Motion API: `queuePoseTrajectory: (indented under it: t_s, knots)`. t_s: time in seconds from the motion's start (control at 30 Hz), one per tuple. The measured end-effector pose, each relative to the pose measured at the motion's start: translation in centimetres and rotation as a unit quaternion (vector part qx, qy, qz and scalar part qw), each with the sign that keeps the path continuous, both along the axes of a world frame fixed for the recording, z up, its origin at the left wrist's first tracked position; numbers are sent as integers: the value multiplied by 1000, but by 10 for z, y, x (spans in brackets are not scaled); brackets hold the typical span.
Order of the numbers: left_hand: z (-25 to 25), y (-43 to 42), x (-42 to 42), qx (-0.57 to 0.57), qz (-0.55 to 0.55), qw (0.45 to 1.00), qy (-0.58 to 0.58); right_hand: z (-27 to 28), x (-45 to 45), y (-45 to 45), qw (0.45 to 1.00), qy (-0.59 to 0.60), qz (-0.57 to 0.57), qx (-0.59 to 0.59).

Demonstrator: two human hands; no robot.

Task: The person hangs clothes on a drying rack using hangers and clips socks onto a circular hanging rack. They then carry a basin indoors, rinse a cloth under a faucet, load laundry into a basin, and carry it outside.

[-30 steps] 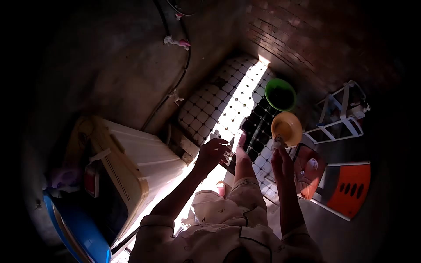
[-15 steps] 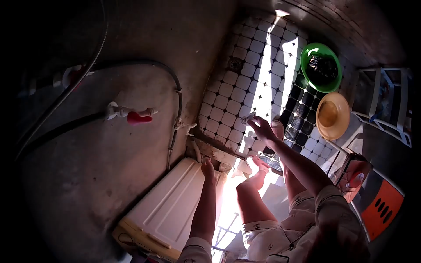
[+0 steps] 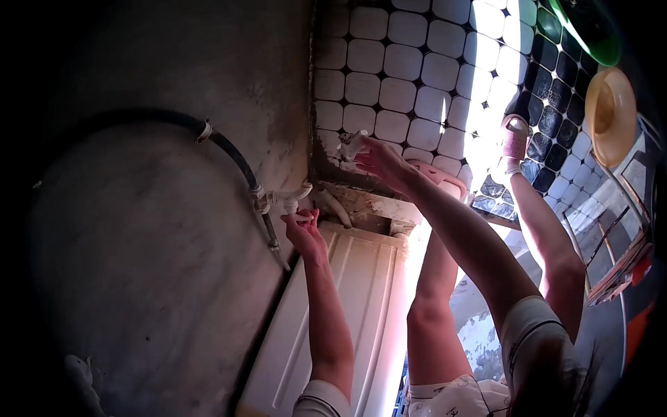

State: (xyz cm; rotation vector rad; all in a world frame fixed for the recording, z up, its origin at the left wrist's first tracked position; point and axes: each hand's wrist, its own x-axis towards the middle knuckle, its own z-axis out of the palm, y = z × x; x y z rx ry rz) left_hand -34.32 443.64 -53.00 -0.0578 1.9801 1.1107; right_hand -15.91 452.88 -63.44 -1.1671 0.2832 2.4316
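At the wall, my left hand (image 3: pixel 306 235) has its fingers closed around the handle (image 3: pixel 300 217) of a white tap (image 3: pixel 290 201). The tap joins a black hose (image 3: pixel 229 146) fixed along the wall. My right hand (image 3: pixel 382 163) is out in front of the tap, to its right, over the tiled floor (image 3: pixel 396 94). At its fingertips is a small whitish crumpled thing (image 3: pixel 351 144), whose kind I cannot make out. The right thumb side is partly hidden.
Beneath my left arm lies a white ribbed panel with a beige edge (image 3: pixel 340 306). A green basin (image 3: pixel 604 48) and a yellowish basin (image 3: pixel 611 115) stand at the upper right. My feet wear pink slippers (image 3: pixel 514 142). A metal-framed rack (image 3: pixel 611 236) is at the right.
My left hand has moved up from the white panel to the tap handle and closed on it. My right hand has come left toward the wall with the crumpled thing. The view has shifted closer.
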Motion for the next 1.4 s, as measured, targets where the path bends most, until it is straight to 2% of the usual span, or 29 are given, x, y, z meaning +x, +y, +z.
queuePoseTrajectory:
  t_s: [0.03, 0.07, 0.17, 0.2, 0.3, 0.37, 0.43, 0.53, 0.57, 0.63, 0.67, 0.77, 0.8, 0.9, 0.93, 1.0, 1.03, 1.07, 1.13, 1.17, 1.2, 1.23, 1.3, 1.4]
  knots:
    - [10, 5, 7, -3, 12, 1000, -7, -4, -7, 0, 1000, 3, 4, -6]
    - [16, 13, 13, -7, 73, 997, -27, -7, -13, 2, 1000, 5, 10, -8]
    - [13, 8, -1, 44, 122, 980, -149, -12, -26, 7, 998, 41, 31, -21]
    - [9, 4, -6, 85, 124, 968, -201, -18, -32, 6, 998, 51, 31, -28]
    - [-13, -5, 2, 193, 268, 904, -271, -26, -47, 7, 996, 76, 29, -40]
    - [-46, -20, 11, 179, 217, 927, -249, -28, -54, 11, 995, 87, 24, -38]
    - [-80, -9, 20, 82, 228, 930, -278, -34, -60, 15, 995, 78, 39, -56]
    - [-108, 19, 37, 169, 188, 895, -367, -40, -62, 16, 992, 110, 22, -52]
    - [-116, 24, 37, 204, 180, 893, -357, -40, -59, 17, 991, 127, 10, -45]
    - [-129, 31, 33, 275, 166, 886, -336, -35, -50, 23, 997, 31, 51, 39]
    - [-131, 33, 32, 304, 96, 884, -343, -32, -46, 25, 994, -15, 72, 83]
    - [-129, 33, 42, 303, 121, 874, -360, -32, -29, 31, 955, -86, 176, 223]
    - [-129, 33, 46, 298, 157, 878, -339, -30, -28, 28, 941, -127, 137, 283]
    - [-122, 44, 55, 320, 201, 863, -336, -26, -14, 28, 888, -184, 180, 381]
    - [-119, 49, 60, 306, 247, 862, -320, -29, -9, 28, 878, -183, 184, 403]
    - [-120, 51, 61, 331, 219, 858, -327, -31, -3, 28, 858, -182, 190, 441]
    - [-121, 50, 61, 338, 207, 857, -331, -31, 2, 25, 877, -163, 187, 411]
    - [-132, 41, 57, 390, 215, 809, -383, -16, 7, 30, 896, -145, 184, 377]
    - [-109, 60, 73, 315, 256, 861, -306, 3, 9, 47, 924, -149, 213, 280]
    - [-109, 74, 75, 282, 269, 881, -266, -10, 7, 45, 914, -178, 231, 282]
    - [-127, 57, 58, 390, 209, 788, -428, -15, 4, 45, 915, -178, 215, 290]
    - [-144, 37, 50, 371, 222, 806, -405, -15, 3, 40, 918, -178, 201, 292]
    - [-149, 43, 49, 342, 240, 835, -359, -17, -6, 36, 924, -188, 193, 271]
    - [-132, 60, 55, 288, 280, 867, -293, -12, -15, 35, 931, -190, 172, 258]
